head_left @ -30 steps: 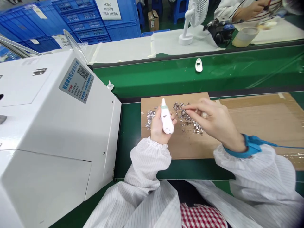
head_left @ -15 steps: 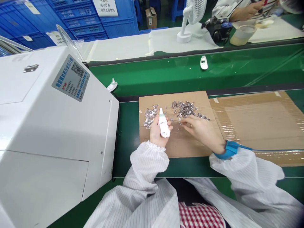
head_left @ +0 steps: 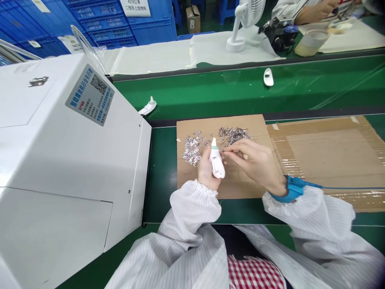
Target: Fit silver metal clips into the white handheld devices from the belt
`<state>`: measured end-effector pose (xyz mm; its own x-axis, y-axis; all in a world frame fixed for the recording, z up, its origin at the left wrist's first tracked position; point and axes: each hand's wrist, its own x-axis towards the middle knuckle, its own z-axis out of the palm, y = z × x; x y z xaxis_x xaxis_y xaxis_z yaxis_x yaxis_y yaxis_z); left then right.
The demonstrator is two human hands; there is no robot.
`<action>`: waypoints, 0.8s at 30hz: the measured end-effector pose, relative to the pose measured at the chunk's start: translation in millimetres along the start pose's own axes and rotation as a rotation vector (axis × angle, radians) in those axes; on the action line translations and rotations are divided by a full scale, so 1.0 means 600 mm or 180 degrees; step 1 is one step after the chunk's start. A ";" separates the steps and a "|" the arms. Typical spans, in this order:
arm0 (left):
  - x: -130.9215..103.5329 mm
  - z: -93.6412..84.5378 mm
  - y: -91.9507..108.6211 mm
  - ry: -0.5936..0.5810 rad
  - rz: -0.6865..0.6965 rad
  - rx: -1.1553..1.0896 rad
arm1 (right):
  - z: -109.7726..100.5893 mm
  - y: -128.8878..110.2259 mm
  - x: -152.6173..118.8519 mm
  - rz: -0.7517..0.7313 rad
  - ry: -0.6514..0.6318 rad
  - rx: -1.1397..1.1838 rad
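My left hand (head_left: 208, 170) is wrapped round a white ear thermometer (head_left: 217, 162) with a tapered tip and a pale green ring, its tip pointing away from me. Close beside it, my right hand (head_left: 255, 162) pinches a tiny metal piece (head_left: 223, 151), too small to name for certain. Both hands are above a cardboard sheet (head_left: 192, 180). On that sheet lie a pile of small shiny metal parts (head_left: 191, 150) at the left and a darker pile of small metal parts (head_left: 234, 135) behind my right hand. A blue wrist strap (head_left: 290, 189) is round my right wrist.
A large white machine (head_left: 75, 160) stands at the left. On the green belt (head_left: 210, 92) lie another white thermometer (head_left: 148, 106) and a white shell (head_left: 268, 77). Beyond are a fan (head_left: 236, 42), a tape roll (head_left: 311, 42) and a co-worker's hands (head_left: 320, 11). More cardboard (head_left: 331, 152) lies right.
My right hand has lifted from the cardboard toward the thermometer, pinching a tiny piece. My left hand has shifted right with the thermometer. The white pieces on the belt have moved right.
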<state>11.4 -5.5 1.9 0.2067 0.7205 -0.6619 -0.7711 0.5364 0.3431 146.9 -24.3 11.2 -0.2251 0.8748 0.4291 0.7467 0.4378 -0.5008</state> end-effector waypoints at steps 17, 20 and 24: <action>-0.018 0.016 -0.004 -0.0005 0.0049 -0.0135 | -0.004 -0.006 -0.012 -0.0698 -0.0087 -0.0668; -0.017 0.014 -0.007 0.0022 0.0113 -0.0062 | -0.007 -0.007 -0.015 -0.0819 -0.0280 -0.0713; -0.012 0.011 -0.013 0.0121 0.0055 -0.0124 | -0.007 -0.007 -0.020 -0.0706 -0.0542 -0.0525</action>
<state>20.2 -12.1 8.5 0.1707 0.7118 -0.6813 -0.7974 0.5060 0.3288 148.9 -37.6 11.5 -0.4847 0.7902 0.3751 0.7560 0.5941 -0.2746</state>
